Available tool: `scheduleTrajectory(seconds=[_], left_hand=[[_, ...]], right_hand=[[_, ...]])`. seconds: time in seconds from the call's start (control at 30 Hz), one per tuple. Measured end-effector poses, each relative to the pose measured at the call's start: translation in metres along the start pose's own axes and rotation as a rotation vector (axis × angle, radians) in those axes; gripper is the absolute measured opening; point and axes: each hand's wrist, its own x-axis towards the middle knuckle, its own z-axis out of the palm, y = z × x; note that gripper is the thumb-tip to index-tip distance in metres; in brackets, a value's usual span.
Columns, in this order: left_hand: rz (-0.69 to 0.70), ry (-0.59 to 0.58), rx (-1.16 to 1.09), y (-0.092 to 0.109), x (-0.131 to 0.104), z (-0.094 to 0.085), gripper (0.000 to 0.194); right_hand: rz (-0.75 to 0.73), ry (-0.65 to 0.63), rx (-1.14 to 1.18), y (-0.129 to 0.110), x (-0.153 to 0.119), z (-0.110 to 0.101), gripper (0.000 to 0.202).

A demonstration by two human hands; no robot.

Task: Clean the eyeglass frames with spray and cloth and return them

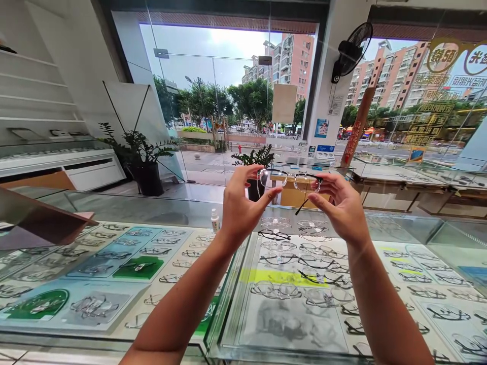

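Note:
A pair of glasses (291,176) with dark upper rims and clear lenses is held up above a glass display case (224,304). My left hand (245,203) grips its left side, fingers behind and thumb near the left lens. The right side is pinched between thumb and fingers of my right hand (340,205). One dark temple arm hangs down beside my right thumb. Rows of eyeglass frames (276,290) lie inside the case below my hands.
A small white bottle (215,221) stands on the case by my left forearm. Brown and pink panels (45,223) rest on the left. Beyond are a potted plant (149,175), a wooden-fronted counter (294,196), large windows and a wall fan (350,53).

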Motion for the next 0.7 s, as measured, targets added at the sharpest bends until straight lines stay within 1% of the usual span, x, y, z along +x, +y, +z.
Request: scheduleTrajectory(seconds=[0.07, 0.2, 0.33, 0.7], left_hand=[[-0.013, -0.016, -0.002, -0.002, 0.0, 0.001, 0.057], [-0.028, -0.049, -0.003, -0.005, 0.001, 0.002, 0.058], [-0.029, -0.067, -0.009, -0.007, 0.002, 0.003, 0.056], [-0.063, -0.085, -0.031, -0.017, 0.001, 0.01, 0.062]], right_hand=[[-0.002, 0.009, -0.035, 0.0, 0.001, -0.001, 0.049], [-0.069, 0.033, -0.12, -0.002, 0.003, -0.004, 0.051], [-0.109, 0.042, -0.194, -0.002, 0.003, -0.006, 0.048], [-0.161, 0.082, -0.274, -0.007, 0.0, -0.004, 0.048]])
